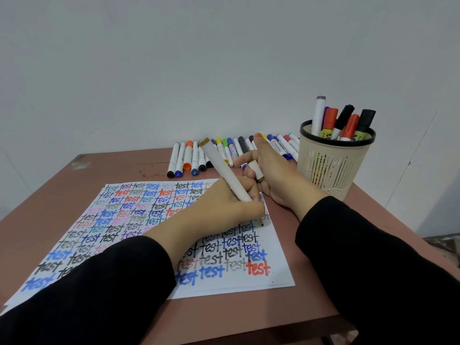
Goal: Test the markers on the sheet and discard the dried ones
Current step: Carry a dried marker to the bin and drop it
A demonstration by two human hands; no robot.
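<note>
A white sheet (276, 277) covered with the word "test" in many colours lies on the brown table (249, 317). My left hand (224, 205) grips a white marker (221, 168) with a gold end, its dark tip touching the sheet near the right edge. My right hand (271, 170) rests beside the sheet's top right corner and holds the marker's white cap (256, 171) between its fingers. A row of capped markers (189, 158) lies along the table's far edge.
A beige mesh pen holder (333, 165) with a black rim stands at the right back, holding several markers with red, black and grey caps. A plain pale wall rises behind the table. The table's front edge runs below my sleeves.
</note>
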